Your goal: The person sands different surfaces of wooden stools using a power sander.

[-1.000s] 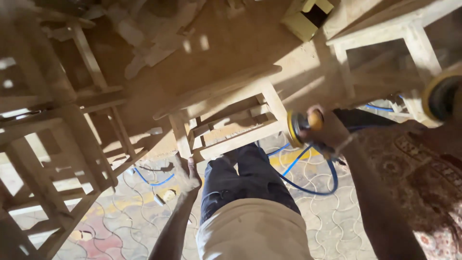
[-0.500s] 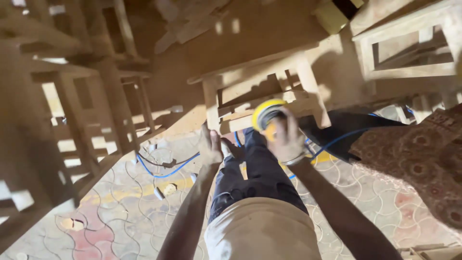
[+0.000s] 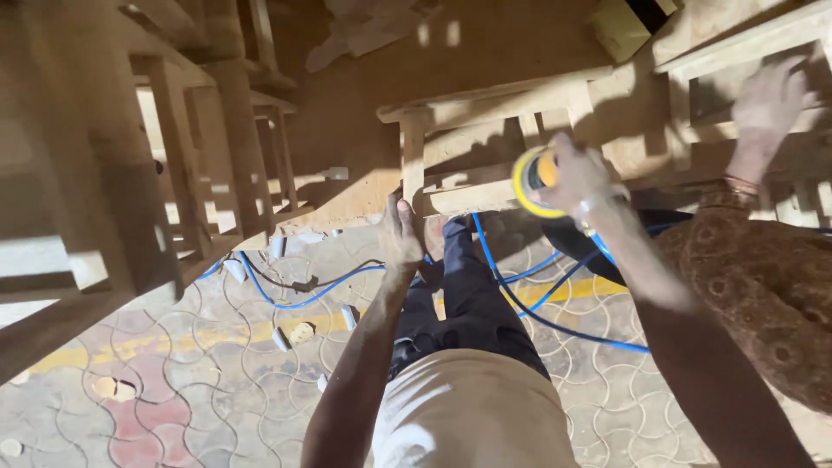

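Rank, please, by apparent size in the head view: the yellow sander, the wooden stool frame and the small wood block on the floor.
1. Wooden stool frame, clearly largest.
2. Yellow sander, gripped by the right hand.
3. Small wood block, smallest.

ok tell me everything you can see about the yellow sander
The sander is a round power tool with a yellow disc-shaped rim and a dark body, likely plastic. The right hand closes around it from the right, covering much of it. It is tilted so its disc faces left, pressed against or very near the rail of the unfinished wooden stool. A blue hose loops over the paved floor below; where it joins the sander is hidden.
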